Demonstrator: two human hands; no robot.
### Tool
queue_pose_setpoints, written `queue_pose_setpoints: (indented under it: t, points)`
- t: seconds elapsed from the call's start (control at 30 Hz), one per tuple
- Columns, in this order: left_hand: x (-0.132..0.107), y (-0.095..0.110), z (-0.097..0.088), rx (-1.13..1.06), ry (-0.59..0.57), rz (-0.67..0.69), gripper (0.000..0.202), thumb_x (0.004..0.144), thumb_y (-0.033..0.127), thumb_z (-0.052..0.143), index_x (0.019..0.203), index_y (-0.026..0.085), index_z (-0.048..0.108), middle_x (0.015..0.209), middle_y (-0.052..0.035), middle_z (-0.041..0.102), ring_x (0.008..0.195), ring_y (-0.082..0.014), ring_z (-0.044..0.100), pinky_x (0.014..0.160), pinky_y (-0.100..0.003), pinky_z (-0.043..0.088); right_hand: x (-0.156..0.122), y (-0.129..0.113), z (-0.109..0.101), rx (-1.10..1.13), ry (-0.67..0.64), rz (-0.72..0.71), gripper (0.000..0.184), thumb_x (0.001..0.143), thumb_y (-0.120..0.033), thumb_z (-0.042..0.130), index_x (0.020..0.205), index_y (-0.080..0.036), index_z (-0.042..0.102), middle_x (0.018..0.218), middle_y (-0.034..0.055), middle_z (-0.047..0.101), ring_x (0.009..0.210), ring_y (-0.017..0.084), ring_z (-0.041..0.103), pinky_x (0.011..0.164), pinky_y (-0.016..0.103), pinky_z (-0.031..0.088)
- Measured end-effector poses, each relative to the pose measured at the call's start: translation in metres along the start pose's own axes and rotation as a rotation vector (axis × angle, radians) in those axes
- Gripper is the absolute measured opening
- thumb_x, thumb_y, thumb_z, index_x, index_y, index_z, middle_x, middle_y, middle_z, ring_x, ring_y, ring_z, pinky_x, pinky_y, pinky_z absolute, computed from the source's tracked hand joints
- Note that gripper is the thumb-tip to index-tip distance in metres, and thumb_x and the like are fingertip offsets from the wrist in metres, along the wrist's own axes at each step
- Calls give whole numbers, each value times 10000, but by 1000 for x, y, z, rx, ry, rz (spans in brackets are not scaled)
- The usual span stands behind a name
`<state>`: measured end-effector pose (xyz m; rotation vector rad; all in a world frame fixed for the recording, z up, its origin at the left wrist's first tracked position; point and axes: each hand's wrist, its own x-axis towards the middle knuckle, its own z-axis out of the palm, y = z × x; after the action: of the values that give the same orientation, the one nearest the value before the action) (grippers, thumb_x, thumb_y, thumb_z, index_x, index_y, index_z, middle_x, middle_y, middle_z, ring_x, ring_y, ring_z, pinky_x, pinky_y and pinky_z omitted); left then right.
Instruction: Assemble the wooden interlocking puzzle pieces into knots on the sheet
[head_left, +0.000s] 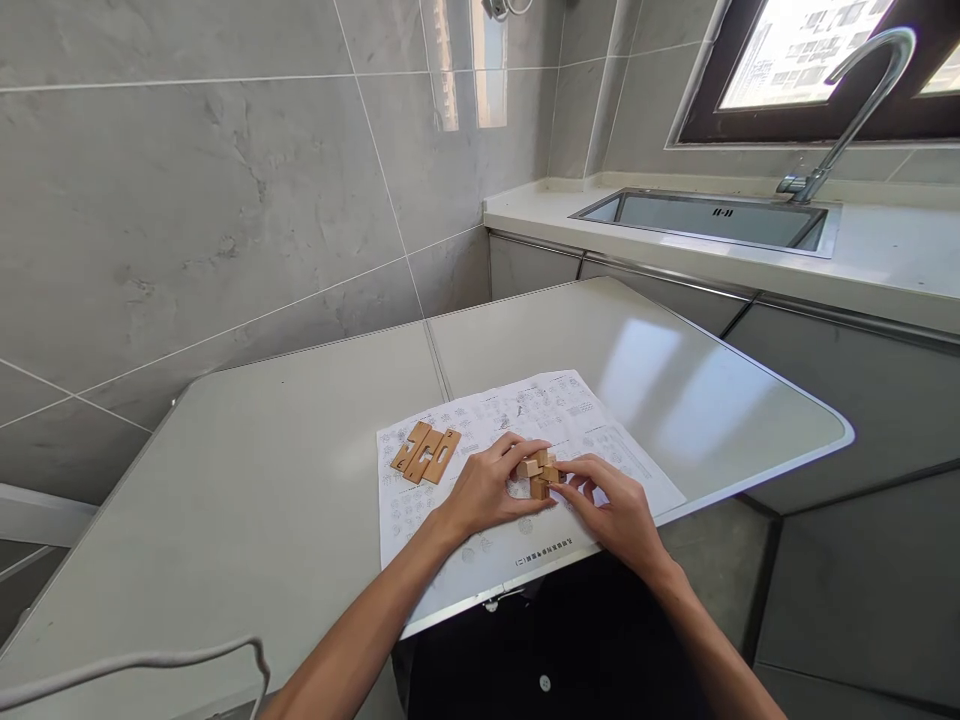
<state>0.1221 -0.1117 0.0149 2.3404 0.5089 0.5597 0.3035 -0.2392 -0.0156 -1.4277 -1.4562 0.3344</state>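
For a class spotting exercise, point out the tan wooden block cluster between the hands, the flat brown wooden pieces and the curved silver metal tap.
Block cluster (539,488): head view, nearest block.
Flat pieces (417,468): head view, middle piece's lower end.
Metal tap (855,127): head view, slanted stem.

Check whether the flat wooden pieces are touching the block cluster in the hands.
Apart. The head view shows the left hand and printed paper between the flat wooden pieces and the block cluster.

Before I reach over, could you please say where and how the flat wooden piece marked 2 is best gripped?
Probably by the short ends of the piece marked 2, coming from its right: it lies flat, its left long edge meeting another wooden piece.
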Motion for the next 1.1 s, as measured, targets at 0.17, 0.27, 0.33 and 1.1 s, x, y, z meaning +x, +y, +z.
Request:
queue_pose_setpoints:
  t: [0.17,0.27,0.33,1.1]
  points:
    - [0,-1,2,70,11,12,617,848,529,771,1393,299,595,1162,-56,676,816,-175,647,764,-312,519,0,0,0,30,-4,40,193,1004,-384,655,1126,-248,719,979,59,748,727,191,681,601,311,561]
    - [0,-3,4,77,17,32,609,852,523,765,1390,294,593,1134,-50,682,786,-164,634,745,-311,518,1,0,0,64,-13,30,185,996,-368,671,1127,-245,717,983,62,751,730,193,679,626,321,559]
    - [0,-4,5,60,24,45,618,850,525,770,1388,283,588,1100,-45,680,773,-160,614,730,-308,514,1,0,-1,84,-19,27,183,989,-361,681,1127,-247,721,998,63,755,738,196,683,634,322,556]
    - [2,9,-4,-344,-70,23,670,810,390,857,1408,291,571,1285,-74,657,1157,-257,633,1022,-394,495,8,-1,-8,158,-250,214,268,1078,-439,468,1083,-212,612,743,-5,654,698,193,621,728,315,471]
